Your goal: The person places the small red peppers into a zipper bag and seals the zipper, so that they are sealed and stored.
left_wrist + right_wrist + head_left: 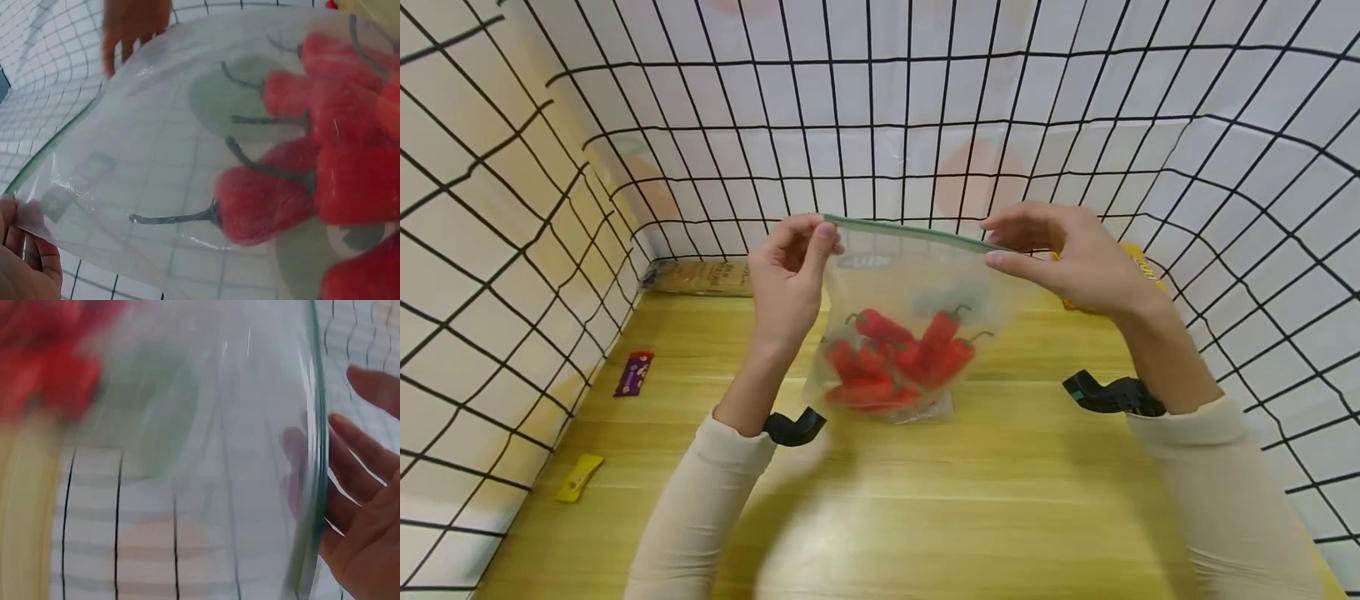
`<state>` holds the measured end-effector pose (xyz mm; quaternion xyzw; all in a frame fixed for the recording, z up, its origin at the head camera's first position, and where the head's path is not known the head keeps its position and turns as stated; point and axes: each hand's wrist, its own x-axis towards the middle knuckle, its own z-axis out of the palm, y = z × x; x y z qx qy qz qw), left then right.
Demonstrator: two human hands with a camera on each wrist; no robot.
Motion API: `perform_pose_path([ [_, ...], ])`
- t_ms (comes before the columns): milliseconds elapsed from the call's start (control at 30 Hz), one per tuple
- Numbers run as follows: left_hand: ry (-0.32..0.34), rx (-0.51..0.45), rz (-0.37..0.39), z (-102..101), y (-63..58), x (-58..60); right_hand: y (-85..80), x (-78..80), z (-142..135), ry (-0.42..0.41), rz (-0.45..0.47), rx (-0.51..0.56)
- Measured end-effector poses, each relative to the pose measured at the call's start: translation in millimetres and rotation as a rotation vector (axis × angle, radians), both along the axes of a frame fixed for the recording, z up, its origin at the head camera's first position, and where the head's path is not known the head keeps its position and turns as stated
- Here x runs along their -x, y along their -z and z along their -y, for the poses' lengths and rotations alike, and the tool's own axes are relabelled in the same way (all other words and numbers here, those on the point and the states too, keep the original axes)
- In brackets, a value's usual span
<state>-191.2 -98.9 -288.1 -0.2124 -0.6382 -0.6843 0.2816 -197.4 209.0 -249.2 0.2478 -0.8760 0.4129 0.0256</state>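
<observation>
A clear zip bag (pixel 880 275) with a green zip strip (pixel 917 234) hangs upright over the table, several red peppers (pixel 910 354) with dark green stems heaped in its lower part. My left hand (pixel 792 279) pinches the top left corner of the bag between thumb and fingers; the left wrist view shows this grip at the end of the strip. At the right end of the strip is my right hand (pixel 1067 254), thumb and fingers spread apart around the bag's edge. In the right wrist view its fingers (pixel 359 459) are loosely extended beside the strip.
Black wire mesh (pixel 887 125) fences the wooden table (pixel 970 517) at the back and sides. A purple wrapped bar (pixel 634 373) and a yellow packet (pixel 580 477) lie at left. A brown package (pixel 700 277) lies back left; a yellow package (pixel 1142 262) is behind my right hand.
</observation>
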Motion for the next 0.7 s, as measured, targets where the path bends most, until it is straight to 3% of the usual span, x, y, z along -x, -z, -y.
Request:
perform_pose_path([
  [133,0.043,0.061,0.011,-12.2,1.9,-11.7,2.7,0.6,35.4,-0.074,-0.124,0.032],
  [233,0.065,0.12,0.055,-2.7,20.0,-9.0,7.9,0.8,46.3,-0.074,-0.179,0.05],
  [367,0.139,0.273,0.226,30.5,58.5,-2.4,13.7,-0.5,44.0,-0.018,-0.18,0.107],
  [567,0.352,0.706,0.625,79.6,127.1,-1.4,21.4,-1.0,39.4,0.052,-0.147,0.168],
  [633,0.407,0.782,0.69,84.2,143.9,-1.1,24.0,-0.3,37.9,0.064,-0.156,0.187],
  [700,0.42,0.792,0.722,83.3,155.2,0.8,26.4,0.6,35.7,0.064,-0.161,0.224],
])
